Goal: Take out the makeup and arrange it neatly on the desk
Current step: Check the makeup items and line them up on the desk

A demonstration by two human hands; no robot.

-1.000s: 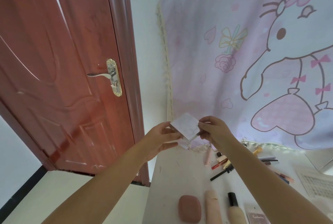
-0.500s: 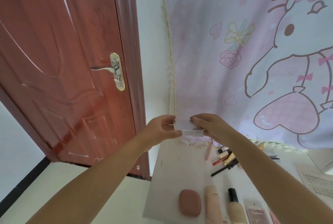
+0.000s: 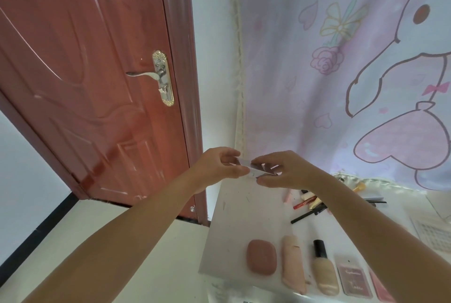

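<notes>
Both hands hold a thin, flat, pale makeup case (image 3: 253,169) edge-on in the air above the far left of the white desk (image 3: 246,215). My left hand (image 3: 217,167) pinches its left end and my right hand (image 3: 280,171) grips its right end. At the near edge of the desk lies a row: a pink oval compact (image 3: 261,256), a peach tube (image 3: 292,266), a foundation bottle with a black cap (image 3: 323,269) and two pink flat palettes (image 3: 355,280). A loose pile of pencils and lipsticks (image 3: 308,204) lies further back.
A red-brown door (image 3: 85,83) with a metal handle (image 3: 146,74) stands at the left, beside the desk. A pink cartoon curtain (image 3: 341,58) hangs behind the desk. A printed sheet (image 3: 432,236) lies at the desk's right.
The flat case was tilted with its broad face toward me; both hands have turned it to lie edge-on and lowered it slightly. The view has shifted a little to the left.
</notes>
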